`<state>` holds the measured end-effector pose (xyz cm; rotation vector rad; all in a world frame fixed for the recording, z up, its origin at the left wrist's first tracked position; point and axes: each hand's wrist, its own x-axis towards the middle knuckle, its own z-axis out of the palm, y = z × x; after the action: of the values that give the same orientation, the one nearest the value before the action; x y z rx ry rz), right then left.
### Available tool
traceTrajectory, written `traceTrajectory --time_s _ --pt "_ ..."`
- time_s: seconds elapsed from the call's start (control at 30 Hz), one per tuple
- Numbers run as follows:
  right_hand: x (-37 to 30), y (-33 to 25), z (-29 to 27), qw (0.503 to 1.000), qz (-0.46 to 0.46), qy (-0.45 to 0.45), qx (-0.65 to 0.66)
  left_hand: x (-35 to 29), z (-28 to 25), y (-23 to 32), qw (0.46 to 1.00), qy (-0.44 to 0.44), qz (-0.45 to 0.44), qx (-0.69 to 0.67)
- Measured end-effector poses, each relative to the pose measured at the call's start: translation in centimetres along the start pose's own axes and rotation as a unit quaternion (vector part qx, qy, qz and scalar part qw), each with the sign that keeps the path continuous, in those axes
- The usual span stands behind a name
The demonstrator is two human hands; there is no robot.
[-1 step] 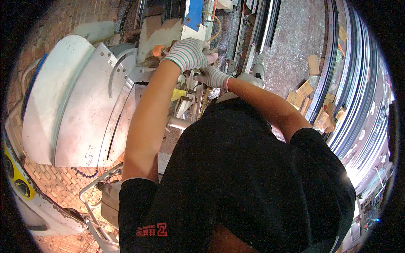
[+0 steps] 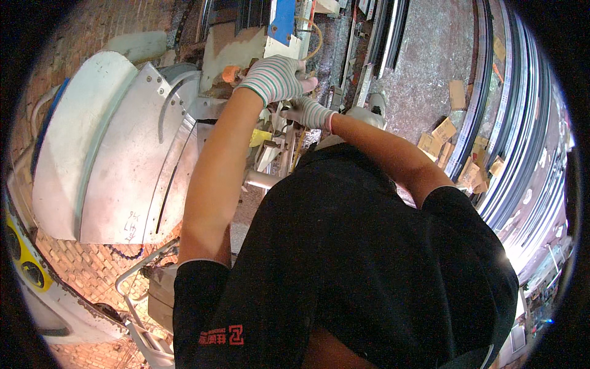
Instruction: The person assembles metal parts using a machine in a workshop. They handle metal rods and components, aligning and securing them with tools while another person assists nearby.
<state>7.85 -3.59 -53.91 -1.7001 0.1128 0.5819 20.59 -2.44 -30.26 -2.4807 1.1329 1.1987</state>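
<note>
My left hand (image 2: pixel 275 79), in a white glove with green stripes, reaches over the top of a machine with metal fittings. Its fingers are bent, and whatever they close on is hidden beneath the glove. Just below and to its right, my right hand (image 2: pixel 312 113) wears a similar striped glove with dark-stained fingertips. Those fingers are drawn together against small metal parts (image 2: pixel 279 122), and what they grip is too small to make out. An orange knob (image 2: pixel 230 74) sits beside my left wrist. Beyond the hands rises a blue panel (image 2: pixel 282 21) with a yellowish hose (image 2: pixel 319 40) looping next to it.
A large pale machine guard (image 2: pixel 117 154) stands to the left over a brick-patterned floor. Long metal profiles (image 2: pixel 485 92) lie in rows on the right, with cardboard pieces (image 2: pixel 444 130) scattered near them. A yellow-marked machine (image 2: pixel 31 270) is at the lower left.
</note>
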Motion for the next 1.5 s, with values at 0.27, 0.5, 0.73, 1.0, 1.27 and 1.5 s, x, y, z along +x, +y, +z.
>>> traceTrajectory --time_s 0.27,0.5,0.73,1.0,1.27,1.5 --pt "-0.5 -2.0 1.2 0.983 -0.073 0.028 0.166 0.3 0.6 -0.4 1.0 0.024 0.009 -0.007" --pt "4.1 -0.4 -0.6 0.852 -0.051 0.065 0.517 0.2 0.8 -0.5 0.999 0.045 0.016 -0.021" --pt "0.8 -0.1 -0.7 0.958 -0.109 0.074 0.253 0.4 0.7 -0.5 1.0 0.023 0.003 -0.006" --pt "-2.2 -1.8 0.7 0.978 -0.001 0.004 0.209 0.1 0.7 -0.5 0.999 0.04 0.023 -0.017" --pt "-1.1 -1.7 1.6 0.975 0.035 0.005 0.221 0.4 0.9 -0.5 0.999 0.025 0.009 -0.019" --pt "5.6 4.0 0.5 0.933 -0.287 0.188 0.109 0.3 1.2 -0.4 0.998 0.06 0.014 -0.004"
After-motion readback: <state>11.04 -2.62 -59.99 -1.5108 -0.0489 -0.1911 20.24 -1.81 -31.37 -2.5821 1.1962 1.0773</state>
